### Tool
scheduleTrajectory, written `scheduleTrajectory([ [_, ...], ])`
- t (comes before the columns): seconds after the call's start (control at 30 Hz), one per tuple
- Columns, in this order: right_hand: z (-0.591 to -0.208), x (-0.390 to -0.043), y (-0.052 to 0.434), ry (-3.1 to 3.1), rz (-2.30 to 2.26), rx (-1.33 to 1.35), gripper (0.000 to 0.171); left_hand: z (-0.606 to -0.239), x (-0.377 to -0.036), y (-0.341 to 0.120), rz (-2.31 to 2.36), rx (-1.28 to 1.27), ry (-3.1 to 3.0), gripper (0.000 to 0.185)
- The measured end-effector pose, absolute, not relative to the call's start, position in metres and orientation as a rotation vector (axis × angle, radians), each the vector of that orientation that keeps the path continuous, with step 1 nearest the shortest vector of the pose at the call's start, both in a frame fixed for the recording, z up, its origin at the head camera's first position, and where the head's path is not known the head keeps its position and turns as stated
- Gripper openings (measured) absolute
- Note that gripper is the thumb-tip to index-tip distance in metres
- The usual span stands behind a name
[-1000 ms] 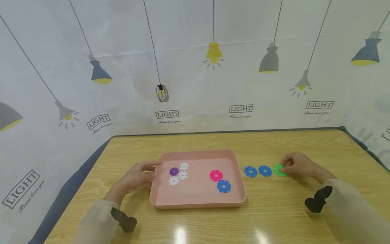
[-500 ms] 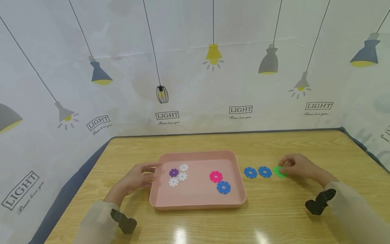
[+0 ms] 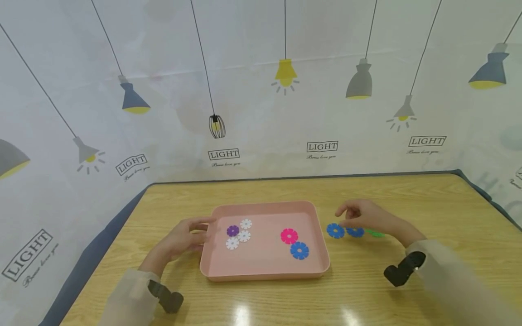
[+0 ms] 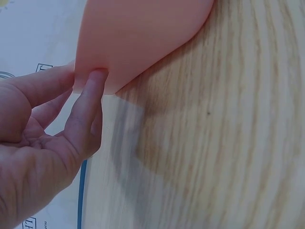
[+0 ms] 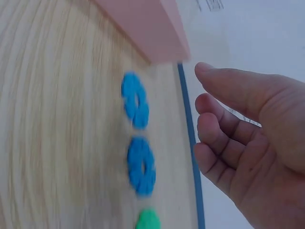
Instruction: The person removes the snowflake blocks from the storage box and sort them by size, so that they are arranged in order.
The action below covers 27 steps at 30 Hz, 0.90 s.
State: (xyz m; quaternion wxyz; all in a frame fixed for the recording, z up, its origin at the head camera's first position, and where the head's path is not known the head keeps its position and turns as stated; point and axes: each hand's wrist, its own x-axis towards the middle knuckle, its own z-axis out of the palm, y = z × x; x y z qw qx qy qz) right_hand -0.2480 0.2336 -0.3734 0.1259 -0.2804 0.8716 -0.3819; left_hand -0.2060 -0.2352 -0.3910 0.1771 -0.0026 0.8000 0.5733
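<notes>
My left hand [image 3: 185, 236] holds the pink tray [image 3: 267, 275] by its left side. In the left wrist view, one fingertip [image 4: 98, 76] presses the tray's outer wall while another finger reaches the rim. Inside the tray lie several white notched plastic discs [image 3: 232, 243], a purple disc [image 3: 233, 231], a pink disc [image 3: 289, 236] and a blue disc [image 3: 299, 250]. My right hand [image 3: 371, 216] hovers, loosely curled and holding nothing, over a row right of the tray. That row has two blue discs [image 3: 335, 231] and a green disc [image 3: 375, 233], partly hidden by the hand.
The tray stands on a wood-grain table [image 3: 285, 301]. A light backdrop [image 3: 261, 99] printed with hanging lamps rises behind the table's dark edge. Black wrist cameras [image 3: 403, 269] sit at both sleeves.
My right hand has let go of the green disc, leaving it at the end of the row, and moved left over the blue discs. The left hand and tray have stayed put.
</notes>
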Motion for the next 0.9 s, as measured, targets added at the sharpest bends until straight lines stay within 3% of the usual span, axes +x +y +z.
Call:
scheduleTrajectory([
  [0.43,-0.363,-0.249,0.148,2.433,-1.065,-0.976,0.021,-0.392,-0.206,-0.236,1.620,0.005,2.265,0.049],
  [0.9,-0.378,-0.271,0.109,2.352,-0.931,-0.906,0.019,-0.394,-0.207,-0.237,1.657,0.026,2.241,0.048],
])
